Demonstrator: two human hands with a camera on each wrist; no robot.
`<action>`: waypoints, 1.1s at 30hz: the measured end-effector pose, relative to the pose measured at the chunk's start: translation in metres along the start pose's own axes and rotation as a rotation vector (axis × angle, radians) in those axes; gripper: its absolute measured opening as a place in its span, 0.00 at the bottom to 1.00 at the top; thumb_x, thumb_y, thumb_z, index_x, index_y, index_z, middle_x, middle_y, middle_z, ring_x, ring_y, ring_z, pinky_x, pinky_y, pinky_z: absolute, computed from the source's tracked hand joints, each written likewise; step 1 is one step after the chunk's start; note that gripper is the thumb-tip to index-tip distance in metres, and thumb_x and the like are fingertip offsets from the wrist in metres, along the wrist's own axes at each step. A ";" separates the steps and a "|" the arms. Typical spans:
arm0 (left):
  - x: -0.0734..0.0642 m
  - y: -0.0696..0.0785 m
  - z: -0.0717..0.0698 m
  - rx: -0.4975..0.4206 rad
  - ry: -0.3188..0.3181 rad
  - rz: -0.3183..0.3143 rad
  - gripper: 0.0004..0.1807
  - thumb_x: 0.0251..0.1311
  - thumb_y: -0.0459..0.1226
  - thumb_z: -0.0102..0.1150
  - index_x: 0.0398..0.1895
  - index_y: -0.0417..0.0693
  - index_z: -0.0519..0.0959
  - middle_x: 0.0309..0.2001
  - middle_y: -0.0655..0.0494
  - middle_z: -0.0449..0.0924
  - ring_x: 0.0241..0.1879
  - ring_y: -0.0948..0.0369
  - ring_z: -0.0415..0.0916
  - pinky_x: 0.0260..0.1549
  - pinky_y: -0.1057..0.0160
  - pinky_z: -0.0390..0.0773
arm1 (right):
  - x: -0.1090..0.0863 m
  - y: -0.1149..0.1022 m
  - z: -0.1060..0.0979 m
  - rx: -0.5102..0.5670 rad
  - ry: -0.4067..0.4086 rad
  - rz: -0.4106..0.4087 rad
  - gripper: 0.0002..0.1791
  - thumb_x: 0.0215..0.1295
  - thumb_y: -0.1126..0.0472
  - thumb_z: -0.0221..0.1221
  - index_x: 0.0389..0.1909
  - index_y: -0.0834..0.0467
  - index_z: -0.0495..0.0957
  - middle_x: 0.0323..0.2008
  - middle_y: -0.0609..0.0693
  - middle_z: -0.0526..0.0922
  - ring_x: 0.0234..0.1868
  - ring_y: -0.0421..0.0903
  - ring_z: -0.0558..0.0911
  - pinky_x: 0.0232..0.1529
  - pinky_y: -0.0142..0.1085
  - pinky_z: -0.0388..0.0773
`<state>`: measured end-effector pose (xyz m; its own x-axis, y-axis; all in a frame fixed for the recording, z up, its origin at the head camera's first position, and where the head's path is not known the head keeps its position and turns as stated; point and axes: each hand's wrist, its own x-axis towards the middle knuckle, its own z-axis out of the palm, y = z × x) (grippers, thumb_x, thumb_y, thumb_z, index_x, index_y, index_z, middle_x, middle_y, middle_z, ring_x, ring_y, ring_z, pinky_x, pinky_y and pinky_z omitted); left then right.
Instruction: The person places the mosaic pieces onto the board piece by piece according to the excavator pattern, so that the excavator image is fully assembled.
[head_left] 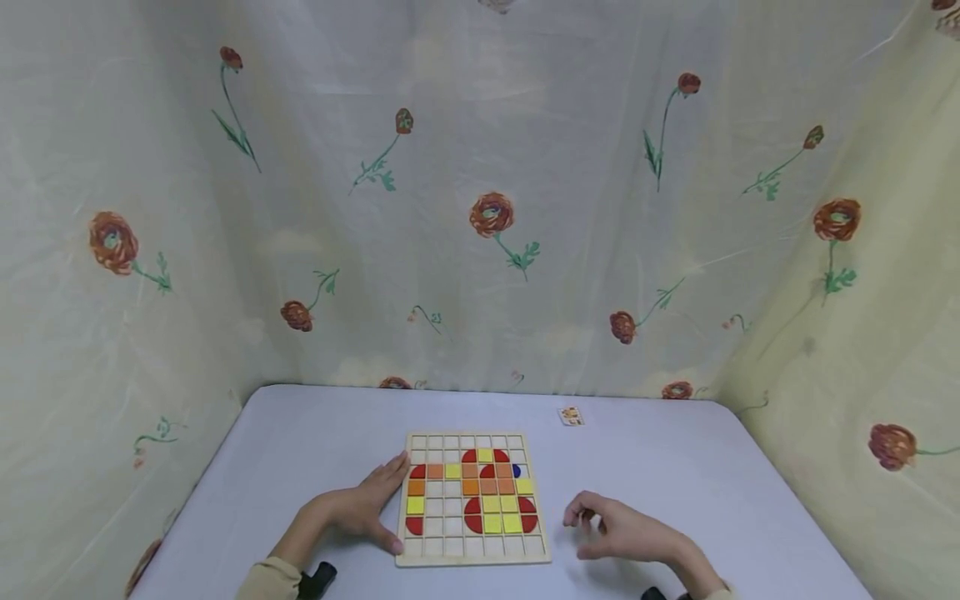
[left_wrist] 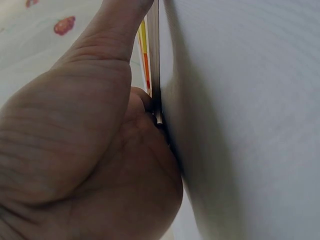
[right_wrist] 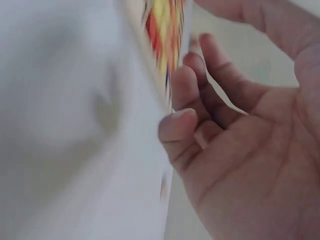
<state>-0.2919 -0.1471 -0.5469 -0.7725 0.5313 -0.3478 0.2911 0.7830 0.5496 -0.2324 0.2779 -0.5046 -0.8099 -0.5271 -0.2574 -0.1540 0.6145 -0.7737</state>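
A square wooden grid board [head_left: 453,546] lies flat on the table, with red rounded pieces [head_left: 473,515], yellow squares [head_left: 492,523], orange squares [head_left: 416,487] and one small blue piece [head_left: 516,472] set in its cells. My left hand [head_left: 360,506] rests along the board's left side, fingers extended at the upper edge and thumb at the lower corner. In the left wrist view, the thumb and palm largely hide the board's edge [left_wrist: 155,50]. To the right of the board, my right hand [head_left: 622,529] hovers above the table, fingers loosely bent and holding nothing.
Behind the board, toward the right, a small printed card [head_left: 571,416] lies on the white table [head_left: 660,450]. A pale flower-patterned curtain [head_left: 450,267] encloses the table at the back and both sides.
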 end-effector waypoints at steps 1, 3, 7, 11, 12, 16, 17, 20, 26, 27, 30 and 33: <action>0.000 0.000 0.000 -0.005 0.006 0.003 0.73 0.35 0.63 0.73 0.77 0.44 0.39 0.79 0.49 0.32 0.78 0.50 0.31 0.75 0.46 0.41 | -0.010 0.010 -0.009 0.006 0.007 0.008 0.19 0.57 0.59 0.67 0.48 0.56 0.73 0.45 0.53 0.76 0.45 0.46 0.71 0.34 0.29 0.69; 0.000 0.000 0.000 -0.010 0.010 0.008 0.72 0.35 0.63 0.73 0.77 0.44 0.39 0.79 0.49 0.32 0.78 0.49 0.31 0.75 0.45 0.42 | -0.028 0.031 -0.025 0.017 0.027 0.007 0.20 0.58 0.60 0.66 0.49 0.59 0.72 0.46 0.55 0.75 0.45 0.45 0.70 0.36 0.29 0.69; 0.000 -0.002 0.001 -0.004 0.019 0.006 0.73 0.34 0.64 0.73 0.78 0.45 0.38 0.79 0.49 0.31 0.77 0.48 0.31 0.74 0.44 0.42 | -0.057 0.069 -0.048 0.030 0.091 -0.006 0.22 0.60 0.62 0.64 0.51 0.65 0.70 0.46 0.58 0.74 0.42 0.40 0.70 0.36 0.27 0.69; 0.000 -0.002 0.001 -0.009 0.016 0.001 0.74 0.34 0.64 0.73 0.78 0.45 0.38 0.79 0.49 0.31 0.77 0.48 0.31 0.74 0.44 0.41 | -0.070 0.095 -0.055 0.038 0.143 -0.002 0.24 0.58 0.62 0.65 0.52 0.66 0.69 0.48 0.58 0.75 0.41 0.37 0.70 0.37 0.27 0.69; 0.000 -0.001 0.001 -0.012 0.015 0.000 0.74 0.34 0.64 0.73 0.78 0.45 0.38 0.79 0.48 0.31 0.77 0.47 0.31 0.74 0.44 0.42 | -0.071 0.099 -0.054 0.029 0.157 -0.007 0.24 0.58 0.62 0.65 0.52 0.66 0.69 0.49 0.58 0.75 0.41 0.37 0.70 0.38 0.26 0.69; -0.001 0.001 0.001 -0.017 0.015 0.004 0.73 0.34 0.63 0.74 0.77 0.45 0.38 0.79 0.49 0.31 0.77 0.48 0.31 0.75 0.45 0.41 | -0.071 0.107 -0.050 -0.006 0.212 -0.045 0.21 0.58 0.62 0.65 0.50 0.66 0.72 0.47 0.57 0.78 0.39 0.37 0.72 0.37 0.27 0.72; -0.001 0.001 0.001 -0.018 0.015 0.007 0.73 0.34 0.62 0.74 0.77 0.44 0.38 0.79 0.49 0.31 0.77 0.48 0.31 0.75 0.45 0.41 | -0.071 0.107 -0.049 -0.024 0.233 -0.050 0.20 0.58 0.62 0.66 0.49 0.65 0.73 0.44 0.56 0.78 0.38 0.36 0.73 0.36 0.27 0.72; -0.002 0.002 0.002 -0.018 0.015 0.013 0.73 0.35 0.62 0.74 0.77 0.44 0.38 0.79 0.48 0.31 0.77 0.48 0.31 0.75 0.45 0.42 | -0.069 0.104 -0.045 -0.100 0.310 -0.047 0.15 0.56 0.62 0.67 0.42 0.63 0.77 0.37 0.51 0.80 0.34 0.33 0.74 0.32 0.26 0.73; -0.003 0.002 0.002 -0.020 0.014 0.009 0.73 0.35 0.62 0.74 0.77 0.44 0.39 0.79 0.48 0.32 0.77 0.48 0.32 0.74 0.44 0.43 | -0.053 0.085 -0.030 -0.187 0.402 -0.014 0.13 0.52 0.59 0.70 0.34 0.61 0.78 0.29 0.48 0.80 0.27 0.29 0.71 0.27 0.26 0.72; -0.003 0.002 0.002 -0.018 0.014 0.009 0.73 0.35 0.62 0.74 0.77 0.44 0.39 0.79 0.48 0.32 0.77 0.48 0.32 0.74 0.44 0.43 | -0.048 0.080 -0.026 -0.177 0.394 -0.003 0.14 0.52 0.58 0.71 0.34 0.61 0.78 0.29 0.48 0.79 0.27 0.30 0.71 0.27 0.26 0.72; -0.003 0.002 0.001 -0.013 0.014 0.009 0.73 0.35 0.62 0.74 0.77 0.44 0.39 0.79 0.48 0.32 0.77 0.48 0.32 0.74 0.44 0.43 | -0.029 0.058 -0.013 -0.144 0.347 0.025 0.16 0.52 0.56 0.71 0.35 0.60 0.78 0.29 0.48 0.79 0.28 0.33 0.72 0.27 0.26 0.72; -0.003 0.003 0.000 -0.007 0.011 0.010 0.73 0.36 0.62 0.73 0.77 0.44 0.38 0.79 0.48 0.31 0.77 0.48 0.31 0.74 0.44 0.43 | -0.004 0.033 0.005 -0.127 0.295 0.024 0.15 0.53 0.55 0.71 0.37 0.57 0.78 0.31 0.48 0.78 0.29 0.36 0.73 0.27 0.27 0.73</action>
<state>-0.2887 -0.1464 -0.5445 -0.7755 0.5357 -0.3340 0.2948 0.7752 0.5588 -0.2315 0.2977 -0.5317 -0.9406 -0.3297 -0.0813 -0.1871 0.7030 -0.6861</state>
